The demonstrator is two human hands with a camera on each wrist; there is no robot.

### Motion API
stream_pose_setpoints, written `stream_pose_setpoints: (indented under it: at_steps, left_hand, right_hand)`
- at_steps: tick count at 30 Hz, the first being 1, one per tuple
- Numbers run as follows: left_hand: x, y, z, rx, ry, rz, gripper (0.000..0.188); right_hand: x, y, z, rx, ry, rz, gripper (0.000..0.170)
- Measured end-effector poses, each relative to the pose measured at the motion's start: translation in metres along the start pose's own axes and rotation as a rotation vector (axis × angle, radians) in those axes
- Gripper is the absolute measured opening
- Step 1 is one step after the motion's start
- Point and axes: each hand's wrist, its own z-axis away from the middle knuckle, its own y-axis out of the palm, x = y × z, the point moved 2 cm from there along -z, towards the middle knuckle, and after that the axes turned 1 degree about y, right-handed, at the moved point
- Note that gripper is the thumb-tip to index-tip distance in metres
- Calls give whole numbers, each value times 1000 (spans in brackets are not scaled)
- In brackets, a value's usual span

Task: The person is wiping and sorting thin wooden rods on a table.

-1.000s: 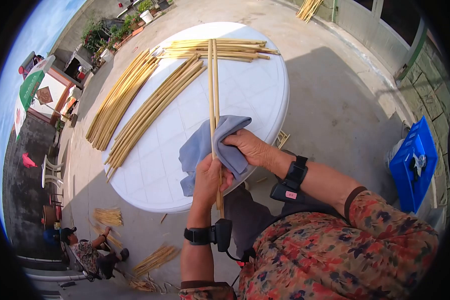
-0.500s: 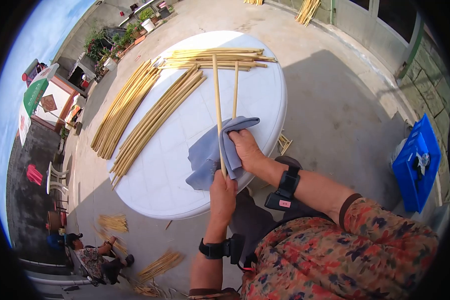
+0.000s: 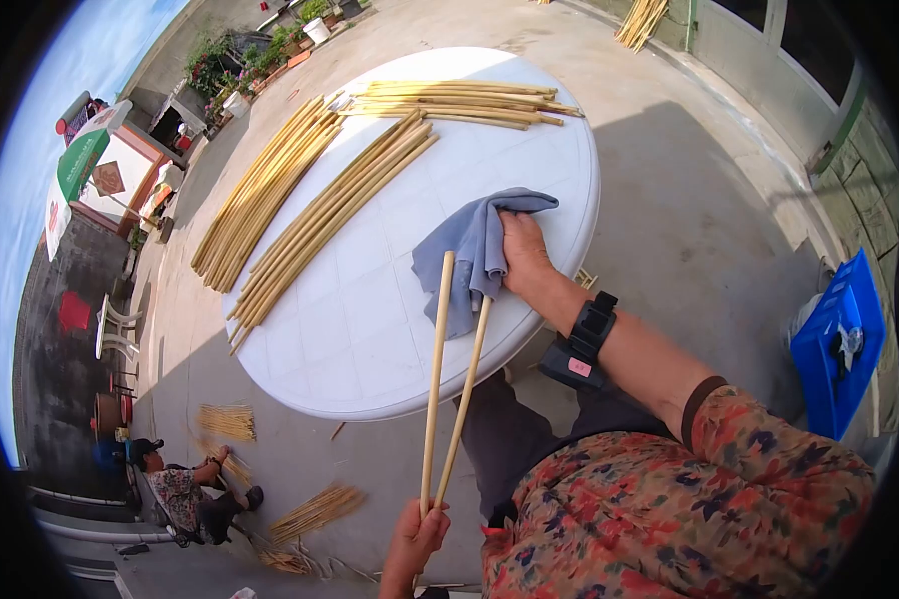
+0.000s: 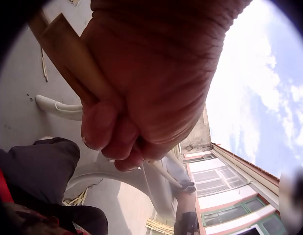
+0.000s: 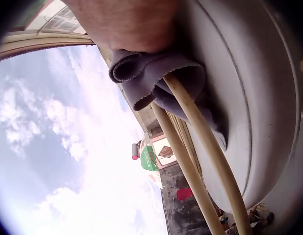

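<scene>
Two long, pale wooden sticks (image 3: 436, 379) slant up from my left hand (image 3: 417, 539), low in the head view. That hand grips them near one end, its fingers curled round them, and in the left wrist view the stick ends (image 4: 68, 51) jut out past the fist. Over the near side of the table my right hand (image 3: 524, 250) holds a bunched blue-grey cloth (image 3: 459, 245). One stick runs into the folds of the cloth (image 5: 151, 73); the other's tip overlaps its front in the head view. The right fingers are mostly hidden.
A white oval table (image 3: 350, 349) bears several bundles of similar sticks (image 3: 340, 225). To the right stands a blue crate (image 3: 839, 344). Another person (image 3: 185, 494) sits at lower left beside stick piles (image 3: 315, 509) on the ground.
My left hand has moved down toward my body, drawing the sticks back with it. The cloth in my right hand has gone from along the sticks to near their far ends.
</scene>
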Motion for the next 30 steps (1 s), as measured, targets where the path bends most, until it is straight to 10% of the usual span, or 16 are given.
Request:
stream_pose_setpoints:
  at_steps: [6,13,30]
  left_hand:
    - [-4,-20,10,-131,211,363,21]
    - [-90,6,-101,145,303,611,27]
    - [-123,57,-170,430,168,692,33]
  right_hand:
    - [3,7,6,285,119,-41,25]
    - [-10,15,47,524,389,-108,32]
    - [-25,20,60,442,216,121,27]
